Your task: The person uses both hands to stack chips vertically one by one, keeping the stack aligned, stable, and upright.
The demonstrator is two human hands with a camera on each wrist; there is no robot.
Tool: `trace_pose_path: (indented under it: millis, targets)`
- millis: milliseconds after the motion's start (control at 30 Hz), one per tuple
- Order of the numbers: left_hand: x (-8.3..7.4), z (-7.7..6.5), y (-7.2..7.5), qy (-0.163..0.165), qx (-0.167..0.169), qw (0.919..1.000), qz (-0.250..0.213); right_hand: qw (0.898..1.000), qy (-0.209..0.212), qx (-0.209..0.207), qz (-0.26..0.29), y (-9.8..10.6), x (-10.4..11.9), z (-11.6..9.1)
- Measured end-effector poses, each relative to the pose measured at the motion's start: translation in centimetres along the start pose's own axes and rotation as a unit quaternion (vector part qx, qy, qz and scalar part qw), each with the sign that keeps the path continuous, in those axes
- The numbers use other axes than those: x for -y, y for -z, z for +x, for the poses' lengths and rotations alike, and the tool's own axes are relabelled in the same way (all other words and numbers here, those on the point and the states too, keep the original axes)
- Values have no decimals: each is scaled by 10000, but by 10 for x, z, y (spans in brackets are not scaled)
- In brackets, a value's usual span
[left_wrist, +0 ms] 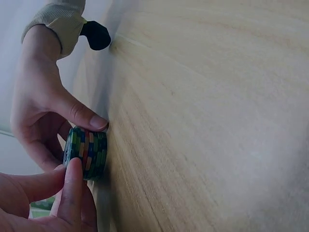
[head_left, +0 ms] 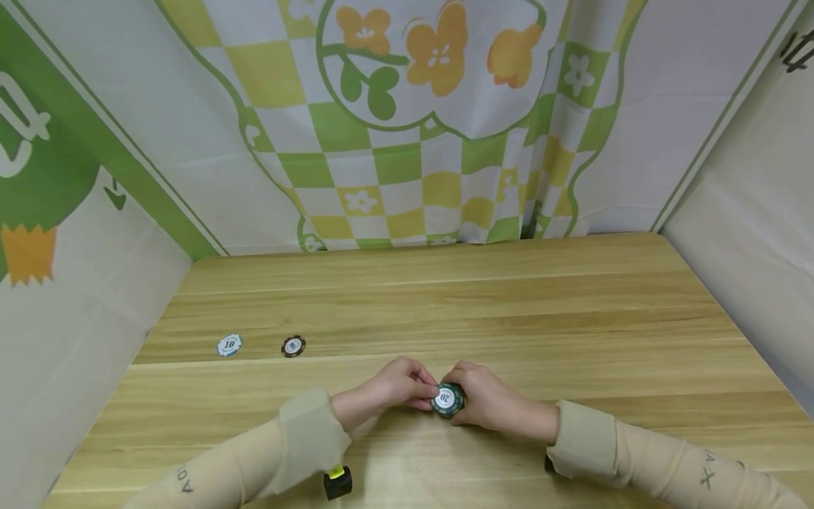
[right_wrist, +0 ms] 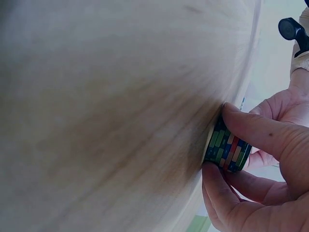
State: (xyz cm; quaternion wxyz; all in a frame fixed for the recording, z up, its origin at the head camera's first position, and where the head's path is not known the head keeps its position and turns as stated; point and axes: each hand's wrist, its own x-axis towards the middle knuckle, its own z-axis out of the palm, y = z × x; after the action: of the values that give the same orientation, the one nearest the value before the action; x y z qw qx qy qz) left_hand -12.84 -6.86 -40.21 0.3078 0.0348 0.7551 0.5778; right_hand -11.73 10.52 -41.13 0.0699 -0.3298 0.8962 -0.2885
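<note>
A short stack of poker chips (head_left: pixel 448 400) stands on the wooden table, its top chip green with a white centre marked 20. My right hand (head_left: pixel 486 399) grips the stack from the right, with thumb and fingers round its sides, reaching down close to the tabletop in the right wrist view. From the left, my left hand (head_left: pixel 399 385) pinches the edge of the top chip (left_wrist: pixel 68 147) between thumb and index finger. Green, blue, red and pale edge blocks show along the side of the stack (right_wrist: pixel 227 149).
Farther left on the table (head_left: pixel 572 318) lie a light blue and white chip (head_left: pixel 229 345) marked 10 and a dark chip (head_left: pixel 293 346) with a white centre. A patterned curtain (head_left: pixel 407 177) hangs behind the back edge, and pale cloth walls rise at both sides.
</note>
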Motion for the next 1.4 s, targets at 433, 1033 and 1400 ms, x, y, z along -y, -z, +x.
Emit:
trace_pose_path:
  millis: [433,1033,1400]
  targets:
    - [1,2,-5,-8,-178,9998,99,10000,0,15,26,1,0,0]
    - [1,-2,10,-766,-108,9872,1394,10000,-38,-15,49,-1,0,-1]
    - [-3,-10,37,-2163,34,8701,4429,10000,-53,12,1,-1,0,0]
